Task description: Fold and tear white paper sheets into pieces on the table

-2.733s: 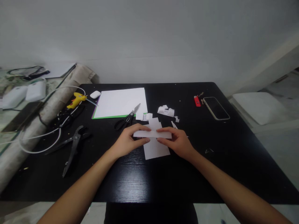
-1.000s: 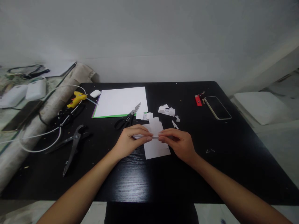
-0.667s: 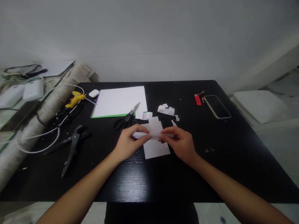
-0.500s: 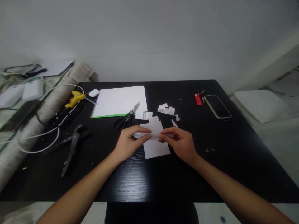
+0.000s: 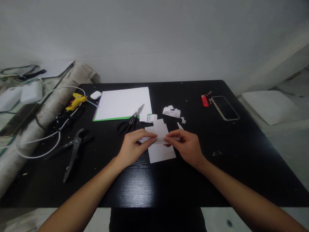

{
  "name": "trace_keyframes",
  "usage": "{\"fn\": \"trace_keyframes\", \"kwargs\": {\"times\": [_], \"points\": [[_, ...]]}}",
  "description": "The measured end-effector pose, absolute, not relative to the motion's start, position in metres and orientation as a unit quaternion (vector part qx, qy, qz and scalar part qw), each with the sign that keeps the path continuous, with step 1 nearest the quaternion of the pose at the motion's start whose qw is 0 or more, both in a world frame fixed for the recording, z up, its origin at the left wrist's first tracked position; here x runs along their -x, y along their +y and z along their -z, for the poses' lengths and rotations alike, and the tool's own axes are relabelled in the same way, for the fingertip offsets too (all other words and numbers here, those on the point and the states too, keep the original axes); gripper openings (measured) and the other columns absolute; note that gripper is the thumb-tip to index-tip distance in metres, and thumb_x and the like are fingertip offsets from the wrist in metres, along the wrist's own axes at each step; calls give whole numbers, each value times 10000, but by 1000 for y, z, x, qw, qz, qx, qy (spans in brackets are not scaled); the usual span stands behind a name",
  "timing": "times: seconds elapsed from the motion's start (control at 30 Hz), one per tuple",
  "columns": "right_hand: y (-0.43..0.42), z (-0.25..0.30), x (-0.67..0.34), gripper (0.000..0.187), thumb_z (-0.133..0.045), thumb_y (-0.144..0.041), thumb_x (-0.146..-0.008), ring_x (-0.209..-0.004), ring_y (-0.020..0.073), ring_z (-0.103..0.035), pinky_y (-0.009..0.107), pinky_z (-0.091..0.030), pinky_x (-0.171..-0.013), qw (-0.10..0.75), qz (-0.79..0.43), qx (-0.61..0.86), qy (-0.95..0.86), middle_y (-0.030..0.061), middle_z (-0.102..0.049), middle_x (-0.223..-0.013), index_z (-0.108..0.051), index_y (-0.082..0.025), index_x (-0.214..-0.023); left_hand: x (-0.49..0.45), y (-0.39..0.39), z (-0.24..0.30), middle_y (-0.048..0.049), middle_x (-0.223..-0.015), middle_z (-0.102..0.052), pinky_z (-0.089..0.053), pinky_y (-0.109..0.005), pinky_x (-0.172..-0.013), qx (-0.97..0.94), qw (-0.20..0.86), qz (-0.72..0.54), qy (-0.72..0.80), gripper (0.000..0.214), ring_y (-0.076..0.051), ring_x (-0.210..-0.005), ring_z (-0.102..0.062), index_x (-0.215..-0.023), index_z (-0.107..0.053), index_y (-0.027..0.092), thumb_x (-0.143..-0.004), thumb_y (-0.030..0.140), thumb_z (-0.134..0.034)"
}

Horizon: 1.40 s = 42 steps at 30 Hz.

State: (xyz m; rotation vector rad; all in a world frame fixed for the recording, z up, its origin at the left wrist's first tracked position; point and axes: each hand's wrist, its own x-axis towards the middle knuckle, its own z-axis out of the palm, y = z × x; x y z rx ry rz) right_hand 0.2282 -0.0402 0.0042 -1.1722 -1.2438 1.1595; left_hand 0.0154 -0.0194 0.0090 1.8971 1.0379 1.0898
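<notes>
Between my two hands runs a narrow folded strip of white paper [image 5: 160, 140], held level above the table. My left hand [image 5: 135, 145] pinches its left part between thumb and fingers. From the other side, my right hand [image 5: 187, 146] pinches the right part the same way. Under the strip lies a flat white paper piece [image 5: 162, 154], with another paper part showing beyond the fingers. Just past my left hand, black-handled scissors [image 5: 131, 120] rest partly on a stack of white sheets [image 5: 123, 102]. Small cut paper pieces [image 5: 171, 111] lie beyond my hands.
Left on the black table [image 5: 154, 190] are a large black plier-like tool [image 5: 76, 143], a yellow glue gun [image 5: 76, 100] with a white cable, and a white earbud case [image 5: 96, 94]. A red lighter [image 5: 204, 100] and a phone [image 5: 225, 108] lie at the right.
Both hands stay nearly in place on the paper strip. The paper between the fingers now looks narrower, with less of it standing up. The view has shifted slightly.
</notes>
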Motion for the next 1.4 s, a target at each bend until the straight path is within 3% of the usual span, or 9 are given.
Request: {"fn": "trace_keyframes", "kwargs": {"times": [0.13,0.3,0.47,0.7,0.83,1.17,1.4], "points": [[-40,-5,-228,212,-884,-363,-737,-612,165,-739,273,-675,-601,510,-486,490,-513,18,-736,-736,-768,-193,-788,-15,-19,-8,-57,-857,-760,-477,-208,-519,-747,338,-417,392,104,-148,-742,-689,-968,-798,198,-905,227,-721],[-41,-2,-229,228,-873,-389,-749,-623,172,-740,289,-674,-610,506,-478,489,-526,22,-741,-756,-764,-194,-793,-12,-19,-8,-60,-897,-766,-552,-253,-658,-766,323,-409,377,114,-163,-799,-708,-992,-782,199,-924,229,-696],[-43,6,-230,195,-825,-385,-807,-710,196,-756,309,-665,-666,479,-433,500,-578,39,-759,-805,-771,-205,-857,-8,-19,-11,-64,-966,-766,-560,-272,-727,-812,309,-339,362,222,-173,-851,-711,-1144,-747,211,-944,210,-651],[-43,6,-229,236,-849,-378,-774,-734,184,-750,300,-654,-678,462,-472,492,-567,43,-762,-861,-765,-210,-917,-12,-21,-9,-54,-961,-777,-511,-227,-595,-800,350,-325,363,156,-144,-771,-703,-1047,-764,212,-974,264,-636],[-38,-1,-233,267,-884,-344,-723,-646,163,-731,288,-643,-658,469,-528,486,-515,0,-723,-698,-761,-197,-909,-13,-20,-10,-57,-927,-778,-486,-235,-574,-772,351,-354,393,143,-155,-776,-704,-1017,-781,204,-957,252,-661],[-36,-9,-235,322,-881,-386,-721,-662,188,-746,379,-668,-727,497,-542,509,-448,12,-755,-734,-752,-182,-934,-12,-21,-13,-66,-925,-760,-528,-272,-665,-770,365,-359,382,196,-160,-788,-683,-1095,-778,222,-967,248,-632],[-39,-6,-230,319,-894,-375,-707,-630,169,-721,297,-607,-633,484,-531,508,-474,10,-742,-713,-720,-183,-892,-14,-24,-13,-9,-788,-708,-521,-234,-639,-743,450,-294,398,238,-133,-710,-656,-1160,-672,193,-936,271,-652]]}}
